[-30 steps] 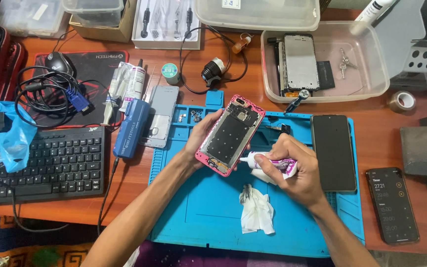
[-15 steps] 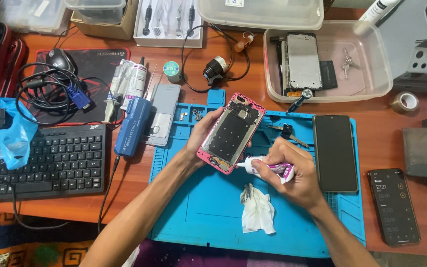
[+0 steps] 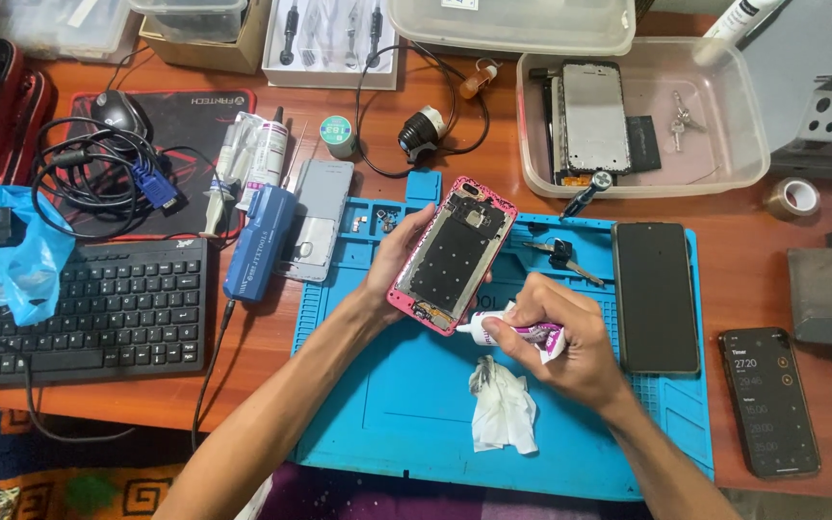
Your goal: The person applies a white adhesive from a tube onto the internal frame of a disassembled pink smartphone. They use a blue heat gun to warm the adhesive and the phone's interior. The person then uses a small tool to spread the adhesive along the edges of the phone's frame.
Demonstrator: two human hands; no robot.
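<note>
The left hand (image 3: 392, 265) gripped a pink phone frame (image 3: 453, 255), tilted above the blue mat (image 3: 406, 404) on the surface. The right hand (image 3: 570, 342) pinched a small glue tube (image 3: 512, 332), its nozzle at the frame's lower edge. A crumpled white tissue (image 3: 503, 404) lay just below.

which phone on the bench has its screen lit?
The black phone on the bare wood at far right, off the blue mat. The dark slab on the mat is unlit; the pink-framed phone shows open internals.
</note>
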